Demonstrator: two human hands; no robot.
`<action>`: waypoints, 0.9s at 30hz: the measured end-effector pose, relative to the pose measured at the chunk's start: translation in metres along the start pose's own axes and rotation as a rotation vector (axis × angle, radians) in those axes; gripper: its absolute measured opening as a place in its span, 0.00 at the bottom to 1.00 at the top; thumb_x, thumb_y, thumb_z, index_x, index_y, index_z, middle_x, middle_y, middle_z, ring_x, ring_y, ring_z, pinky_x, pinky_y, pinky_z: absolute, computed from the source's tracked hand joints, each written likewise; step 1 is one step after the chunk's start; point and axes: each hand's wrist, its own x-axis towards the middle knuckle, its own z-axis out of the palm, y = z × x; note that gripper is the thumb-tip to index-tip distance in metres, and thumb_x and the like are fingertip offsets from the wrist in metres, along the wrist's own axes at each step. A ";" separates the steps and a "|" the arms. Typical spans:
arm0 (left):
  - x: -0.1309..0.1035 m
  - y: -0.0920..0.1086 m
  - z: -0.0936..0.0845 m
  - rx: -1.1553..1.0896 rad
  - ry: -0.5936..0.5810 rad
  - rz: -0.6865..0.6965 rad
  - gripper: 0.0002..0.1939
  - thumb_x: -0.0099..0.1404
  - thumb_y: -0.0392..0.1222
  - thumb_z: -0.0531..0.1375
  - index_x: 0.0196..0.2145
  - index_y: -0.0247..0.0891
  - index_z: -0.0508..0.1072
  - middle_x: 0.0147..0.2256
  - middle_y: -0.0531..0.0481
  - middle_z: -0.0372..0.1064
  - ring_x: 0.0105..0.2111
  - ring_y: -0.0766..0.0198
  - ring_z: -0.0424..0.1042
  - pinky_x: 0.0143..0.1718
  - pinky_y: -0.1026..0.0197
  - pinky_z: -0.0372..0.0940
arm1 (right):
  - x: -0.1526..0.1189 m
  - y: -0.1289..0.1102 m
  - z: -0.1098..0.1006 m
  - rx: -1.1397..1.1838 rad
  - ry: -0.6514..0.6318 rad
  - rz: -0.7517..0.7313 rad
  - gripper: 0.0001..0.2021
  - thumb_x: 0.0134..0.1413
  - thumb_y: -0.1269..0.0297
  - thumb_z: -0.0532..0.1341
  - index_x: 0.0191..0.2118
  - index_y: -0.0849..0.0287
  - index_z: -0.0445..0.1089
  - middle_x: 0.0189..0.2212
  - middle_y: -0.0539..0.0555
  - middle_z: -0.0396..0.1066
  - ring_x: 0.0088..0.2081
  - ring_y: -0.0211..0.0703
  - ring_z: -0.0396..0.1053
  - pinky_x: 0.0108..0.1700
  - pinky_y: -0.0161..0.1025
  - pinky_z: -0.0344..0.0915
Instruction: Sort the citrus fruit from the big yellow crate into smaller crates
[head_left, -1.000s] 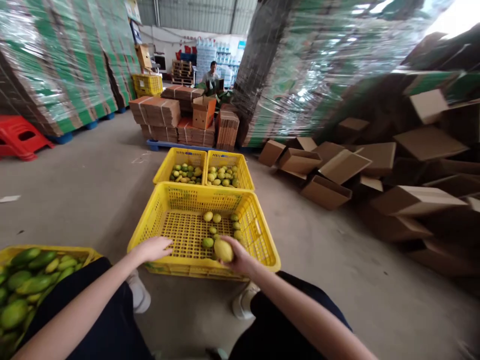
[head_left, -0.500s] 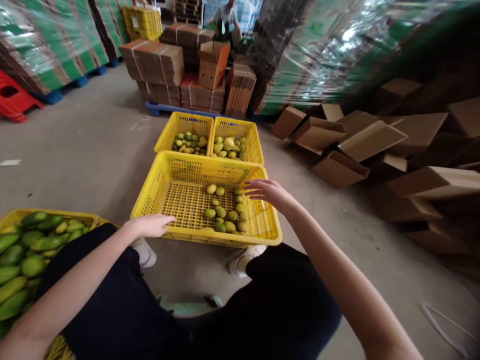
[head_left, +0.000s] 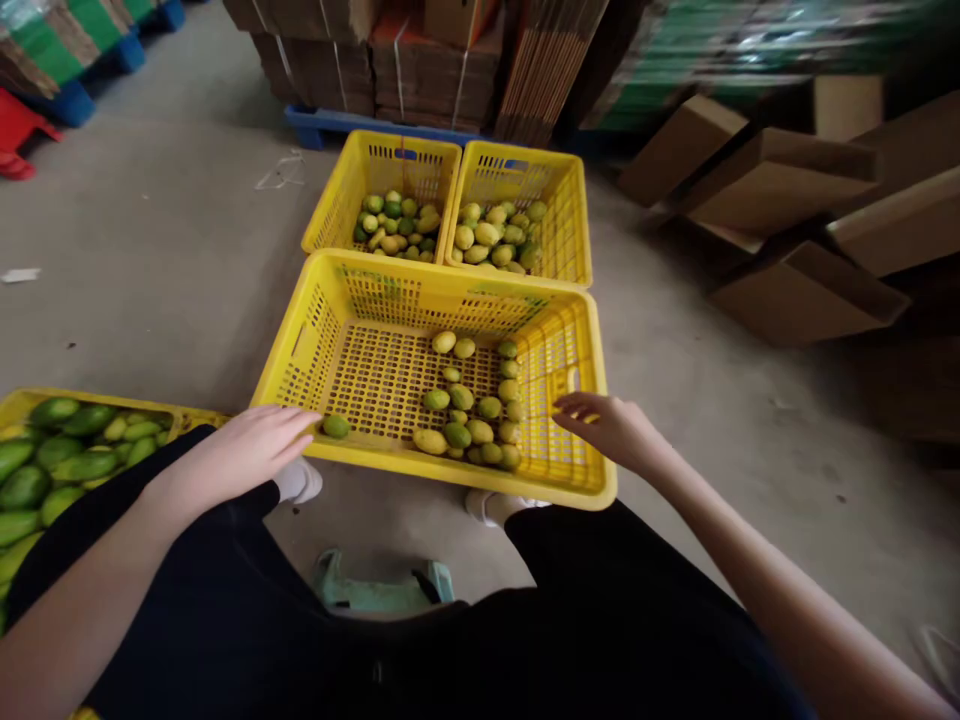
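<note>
A large yellow plastic crate (head_left: 420,462) stands on the floor between my feet, its slotted base partly covered by small green-yellow fruits (head_left: 460,397), mostly on the right. My left hand (head_left: 244,450) is over its near left corner, fingers stretched out and holding nothing. Just past those fingertips, inside the crate, is a single green fruit (head_left: 336,427). At the crate's right wall, my right hand (head_left: 611,430) hangs over the rim with fingers loosely bent and nothing in them. Whether it touches the rim I cannot tell.
Two smaller yellow crates (head_left: 319,205) with similar fruits stand behind. Left of my leg is a crate of larger green fruits (head_left: 75,455). Bundled flat cardboard (head_left: 435,75) rests on a blue pallet (head_left: 311,125). Cardboard boxes (head_left: 810,295) lie right; a pale green stool (head_left: 382,594) is below me.
My view has tipped down and closer to the crates. A green fruit now shows by my left fingertips. My right hand has moved from above the fruits to the right wall.
</note>
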 end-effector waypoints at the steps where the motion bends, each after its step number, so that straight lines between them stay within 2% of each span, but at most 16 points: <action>1: -0.001 -0.001 0.002 0.007 -0.001 0.010 0.20 0.69 0.49 0.51 0.52 0.42 0.76 0.55 0.43 0.73 0.57 0.50 0.70 0.61 0.48 0.60 | 0.020 -0.005 0.008 -0.167 0.043 -0.081 0.05 0.52 0.64 0.65 0.36 0.56 0.78 0.35 0.59 0.78 0.41 0.55 0.71 0.47 0.51 0.66; 3: -0.005 -0.001 0.006 0.007 -0.023 0.034 0.20 0.70 0.48 0.50 0.53 0.43 0.76 0.56 0.44 0.72 0.59 0.50 0.69 0.61 0.48 0.61 | 0.061 -0.018 0.029 -0.426 0.105 -0.213 0.11 0.59 0.65 0.58 0.40 0.60 0.77 0.43 0.65 0.75 0.51 0.62 0.67 0.53 0.54 0.61; 5: -0.009 0.000 0.008 -0.001 -0.059 0.058 0.21 0.71 0.47 0.50 0.54 0.45 0.75 0.57 0.45 0.72 0.60 0.50 0.67 0.61 0.48 0.62 | 0.104 -0.031 0.054 -0.532 0.021 -0.229 0.15 0.62 0.67 0.53 0.42 0.63 0.77 0.48 0.69 0.73 0.55 0.64 0.63 0.56 0.54 0.58; 8: -0.010 0.002 0.007 0.011 -0.084 0.077 0.21 0.71 0.46 0.50 0.57 0.46 0.74 0.57 0.46 0.72 0.61 0.50 0.67 0.62 0.47 0.62 | 0.164 -0.039 0.099 -0.464 -0.165 -0.081 0.15 0.60 0.69 0.55 0.46 0.65 0.76 0.53 0.70 0.71 0.59 0.63 0.60 0.59 0.51 0.54; 12: -0.002 -0.003 0.004 0.066 -0.077 0.054 0.22 0.72 0.45 0.49 0.59 0.47 0.73 0.56 0.47 0.73 0.57 0.51 0.70 0.63 0.45 0.61 | 0.218 -0.030 0.154 -0.368 -0.251 0.022 0.13 0.59 0.70 0.58 0.47 0.65 0.76 0.52 0.70 0.73 0.59 0.63 0.62 0.59 0.52 0.55; 15: 0.004 -0.008 0.005 0.070 -0.058 0.085 0.23 0.73 0.43 0.47 0.56 0.47 0.75 0.55 0.48 0.74 0.55 0.53 0.72 0.63 0.44 0.61 | 0.234 -0.020 0.183 -0.250 -0.258 0.076 0.11 0.60 0.70 0.59 0.45 0.66 0.76 0.49 0.71 0.74 0.59 0.65 0.64 0.58 0.56 0.56; 18: 0.007 -0.009 0.004 0.028 -0.058 0.107 0.23 0.73 0.42 0.46 0.55 0.51 0.76 0.55 0.50 0.75 0.54 0.55 0.73 0.63 0.45 0.61 | 0.238 -0.013 0.199 -0.084 -0.239 0.088 0.11 0.65 0.67 0.56 0.39 0.65 0.75 0.41 0.67 0.77 0.56 0.59 0.67 0.56 0.53 0.58; 20: 0.008 -0.009 0.002 0.004 -0.087 0.083 0.23 0.72 0.41 0.47 0.56 0.51 0.75 0.55 0.50 0.74 0.54 0.56 0.73 0.64 0.46 0.60 | 0.239 -0.008 0.205 0.011 -0.228 0.088 0.12 0.67 0.67 0.55 0.36 0.64 0.74 0.38 0.64 0.77 0.54 0.55 0.68 0.55 0.50 0.60; 22: 0.009 -0.008 0.000 -0.009 -0.129 0.057 0.23 0.72 0.41 0.47 0.56 0.50 0.75 0.56 0.50 0.73 0.56 0.57 0.72 0.64 0.46 0.60 | 0.240 -0.004 0.209 0.059 -0.229 0.088 0.10 0.65 0.69 0.56 0.35 0.63 0.74 0.39 0.63 0.77 0.55 0.54 0.67 0.56 0.50 0.59; 24: 0.010 -0.007 -0.001 -0.018 -0.156 0.046 0.23 0.72 0.40 0.47 0.57 0.49 0.74 0.57 0.50 0.72 0.57 0.57 0.71 0.64 0.46 0.60 | 0.242 -0.001 0.213 0.059 -0.242 0.092 0.07 0.61 0.70 0.59 0.33 0.64 0.73 0.41 0.63 0.77 0.56 0.56 0.66 0.58 0.52 0.58; 27: 0.011 -0.006 0.001 -0.009 -0.168 0.066 0.23 0.72 0.40 0.47 0.56 0.48 0.75 0.57 0.49 0.73 0.57 0.56 0.72 0.65 0.46 0.60 | 0.240 0.002 0.217 0.019 -0.262 0.089 0.11 0.61 0.65 0.61 0.29 0.64 0.72 0.40 0.63 0.76 0.56 0.56 0.66 0.58 0.52 0.56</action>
